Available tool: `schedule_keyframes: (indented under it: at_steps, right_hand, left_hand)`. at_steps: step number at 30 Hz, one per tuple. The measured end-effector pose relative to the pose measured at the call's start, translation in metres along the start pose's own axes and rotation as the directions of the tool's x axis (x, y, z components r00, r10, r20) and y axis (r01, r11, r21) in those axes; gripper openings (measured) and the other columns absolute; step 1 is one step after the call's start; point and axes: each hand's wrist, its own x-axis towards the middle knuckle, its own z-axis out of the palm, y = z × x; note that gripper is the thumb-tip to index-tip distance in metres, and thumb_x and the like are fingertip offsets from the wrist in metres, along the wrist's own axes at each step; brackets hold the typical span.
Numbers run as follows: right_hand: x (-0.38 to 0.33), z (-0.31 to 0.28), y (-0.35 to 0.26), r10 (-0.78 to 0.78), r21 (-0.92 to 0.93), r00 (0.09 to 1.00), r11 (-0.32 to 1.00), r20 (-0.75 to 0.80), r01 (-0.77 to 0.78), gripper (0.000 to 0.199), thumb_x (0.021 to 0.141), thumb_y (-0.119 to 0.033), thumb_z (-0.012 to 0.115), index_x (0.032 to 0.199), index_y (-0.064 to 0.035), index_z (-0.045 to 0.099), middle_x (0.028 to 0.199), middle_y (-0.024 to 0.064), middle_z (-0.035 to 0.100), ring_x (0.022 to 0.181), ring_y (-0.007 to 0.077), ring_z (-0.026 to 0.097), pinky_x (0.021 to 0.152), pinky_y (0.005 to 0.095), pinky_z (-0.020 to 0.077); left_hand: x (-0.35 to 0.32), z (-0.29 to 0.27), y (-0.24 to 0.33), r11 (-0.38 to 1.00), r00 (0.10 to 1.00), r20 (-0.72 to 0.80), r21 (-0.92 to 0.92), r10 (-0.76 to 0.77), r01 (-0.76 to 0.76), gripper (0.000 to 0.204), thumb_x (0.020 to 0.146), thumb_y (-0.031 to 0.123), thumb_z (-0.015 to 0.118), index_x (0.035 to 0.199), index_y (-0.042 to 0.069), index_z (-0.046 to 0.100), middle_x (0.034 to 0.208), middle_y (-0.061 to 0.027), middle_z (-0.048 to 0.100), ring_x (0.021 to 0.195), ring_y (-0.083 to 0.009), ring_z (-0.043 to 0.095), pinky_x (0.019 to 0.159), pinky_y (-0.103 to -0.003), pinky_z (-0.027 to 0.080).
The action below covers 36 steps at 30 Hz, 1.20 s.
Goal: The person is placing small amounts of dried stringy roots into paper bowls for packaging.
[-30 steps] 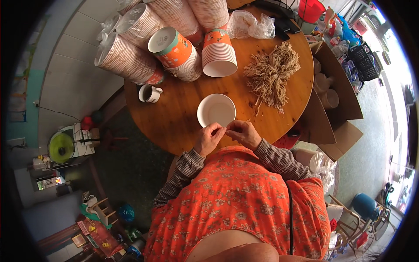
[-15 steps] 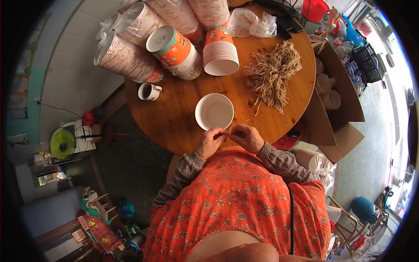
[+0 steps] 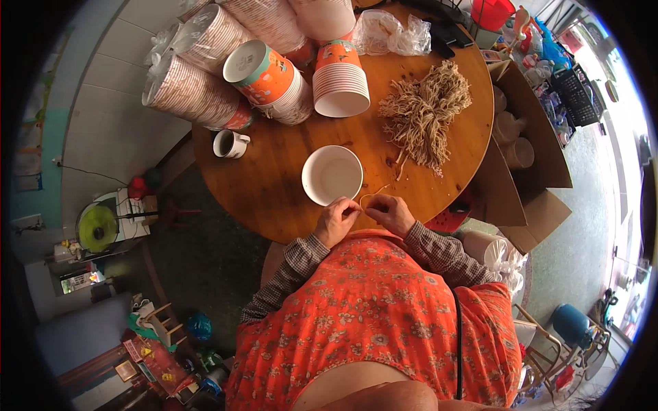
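Observation:
At the table's near edge my left hand (image 3: 338,220) and my right hand (image 3: 392,213) face each other, fingertips pinched close together. Between them runs a thin tan cord (image 3: 371,194), with a loop curving up past the fingers. Just beyond my left hand a white paper bucket (image 3: 332,176) stands upright, its open mouth toward me. Farther right lies a tangled bundle of tan cords (image 3: 429,113). Whatever detail sits right at the pinched fingertips is too small to make out.
Stacked paper buckets (image 3: 340,89), some in clear plastic, crowd the far side of the round wooden table (image 3: 267,198). A mug (image 3: 231,144) stands at the left edge. Crumpled plastic bags (image 3: 392,34) lie at the back. An open cardboard box (image 3: 541,147) is right of the table.
The view has shifted slightly. My hands stay near the table edge with fingertips still pinched, and the cord's loop shows more clearly above them.

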Motion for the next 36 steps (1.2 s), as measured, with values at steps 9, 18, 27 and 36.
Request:
schedule_keyframes:
  at_steps: [9, 18, 27, 36]
  right_hand:
    - [0.023, -0.02, 0.025, 0.239, 0.4, 0.947, 0.906, -0.216, -0.137, 0.014, 0.085, -0.015, 0.063, 0.084, -0.0016, 0.059, 0.067, 0.003, 0.06, 0.055, 0.0084, 0.057, 0.047, 0.0222, 0.047]
    - [0.021, -0.023, -0.044, -0.262, -0.006, 0.889, 0.96, -0.376, 0.281, 0.012, 0.083, -0.009, 0.064, 0.088, -0.0002, 0.059, 0.098, 0.0077, 0.054, 0.079, 0.0116, 0.057, 0.062, 0.0244, 0.0494]
    - [0.011, -0.005, -0.084, -0.387, -0.04, 0.897, 0.921, -0.212, 0.388, 0.009, 0.083, -0.005, 0.062, 0.088, -0.0001, 0.056, 0.098, 0.0083, 0.054, 0.076, 0.0131, 0.057, 0.066, 0.025, 0.0488]
    - [0.01, 0.0, -0.088, -0.522, -0.031, 0.809, 0.845, -0.271, 0.535, 0.009, 0.081, -0.002, 0.062, 0.087, -0.0018, 0.054, 0.098, 0.0107, 0.062, 0.083, 0.0244, 0.059, 0.072, 0.0318, 0.0491]
  left_hand:
    - [0.047, 0.051, -0.101, 0.925, 0.988, -0.033, 0.346, -0.153, 0.155, 0.046, 0.081, 0.024, 0.063, 0.12, 0.006, 0.045, 0.104, -0.0174, 0.06, 0.091, -0.0358, 0.06, 0.076, -0.045, 0.049]
    - [0.048, -0.03, -0.001, 0.938, 0.977, 0.048, -0.272, -0.209, 0.214, 0.04, 0.085, 0.0, 0.057, 0.124, -0.004, 0.048, 0.099, -0.011, 0.067, 0.089, -0.0137, 0.062, 0.076, -0.026, 0.05]
    - [0.029, -0.046, 0.051, 0.947, 0.983, -0.044, -0.281, -0.177, 0.158, 0.035, 0.086, 0.0, 0.057, 0.12, -0.003, 0.052, 0.105, -0.0128, 0.064, 0.095, -0.0166, 0.062, 0.082, -0.026, 0.049]
    - [0.026, -0.047, 0.054, 0.945, 0.982, -0.057, -0.285, -0.182, 0.159, 0.033, 0.084, 0.0, 0.059, 0.116, -0.004, 0.053, 0.102, -0.0132, 0.065, 0.092, -0.0162, 0.063, 0.079, -0.026, 0.049]
